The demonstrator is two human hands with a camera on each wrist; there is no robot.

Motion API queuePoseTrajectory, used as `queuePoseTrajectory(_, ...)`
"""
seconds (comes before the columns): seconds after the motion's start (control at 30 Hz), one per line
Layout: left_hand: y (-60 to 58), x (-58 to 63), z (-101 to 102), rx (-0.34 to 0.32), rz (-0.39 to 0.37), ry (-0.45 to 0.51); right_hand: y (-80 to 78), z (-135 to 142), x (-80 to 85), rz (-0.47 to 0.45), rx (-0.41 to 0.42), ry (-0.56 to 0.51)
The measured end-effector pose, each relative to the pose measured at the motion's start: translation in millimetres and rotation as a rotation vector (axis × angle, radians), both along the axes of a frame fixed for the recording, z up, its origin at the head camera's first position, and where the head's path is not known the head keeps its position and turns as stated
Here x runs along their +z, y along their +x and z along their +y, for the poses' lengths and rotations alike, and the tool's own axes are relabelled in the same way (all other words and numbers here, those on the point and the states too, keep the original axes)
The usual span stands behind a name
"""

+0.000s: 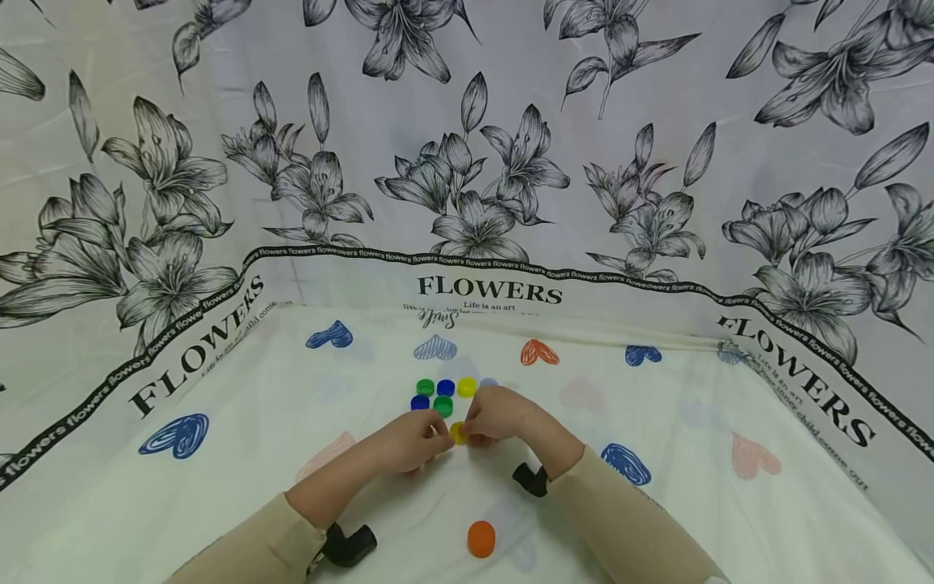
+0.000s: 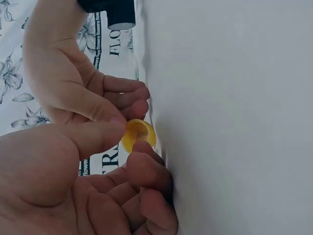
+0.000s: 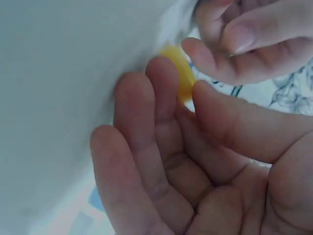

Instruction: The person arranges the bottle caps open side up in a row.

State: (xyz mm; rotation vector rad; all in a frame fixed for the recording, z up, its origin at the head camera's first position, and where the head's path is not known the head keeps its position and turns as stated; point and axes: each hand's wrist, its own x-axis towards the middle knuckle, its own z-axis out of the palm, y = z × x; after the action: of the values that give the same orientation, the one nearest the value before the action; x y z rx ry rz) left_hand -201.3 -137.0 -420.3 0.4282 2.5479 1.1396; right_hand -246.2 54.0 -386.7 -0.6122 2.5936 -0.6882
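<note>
A yellow bottle cap [image 1: 457, 432] sits low at the cloth between the two hands. My right hand [image 1: 499, 415] pinches it at its right side with thumb and index finger. Close by on the left, my left hand [image 1: 412, 442] has loosely bent fingers, an index fingertip at the cap's edge. The left wrist view shows the yellow cap's hollow side [image 2: 139, 136]. Just beyond the hands lie two green caps [image 1: 443, 406], two blue caps [image 1: 446, 388] and another yellow cap [image 1: 467, 387]. Part of the pinched cap is hidden by fingers.
An orange cap [image 1: 481, 538] lies alone toward the near edge, between the forearms. White cloth [image 1: 241, 478] printed with hearts covers the surface. A flower-printed curtain [image 1: 481, 203] rises behind and at both sides. Black wrist devices [image 1: 350, 545] are on both arms.
</note>
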Motion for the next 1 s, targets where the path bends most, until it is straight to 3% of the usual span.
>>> queuePoseTrajectory(0.27, -1.4, -0.6, -0.7, -0.069, 0.017, -0.049, -16.8, 7.3, -10.7, -0.053, -0.176, -0.128)
queuePoseTrajectory(0.47, -2.7, -1.1, -0.7, -0.114, 0.031, -0.063, -20.6, 9.6, -10.6, -0.035, -0.253, -0.143)
queuePoseTrajectory(0.67, -2.0, -0.2, -1.6, -0.12, 0.033, -0.069, -20.8, 8.6, -8.0, -0.04, -0.253, -0.117)
queuePoseTrajectory(1.0, 0.4, 2.3, -3.2, -0.123, 0.027, -0.082, -22.8, 12.4, -4.3, -0.047, -0.173, -0.032)
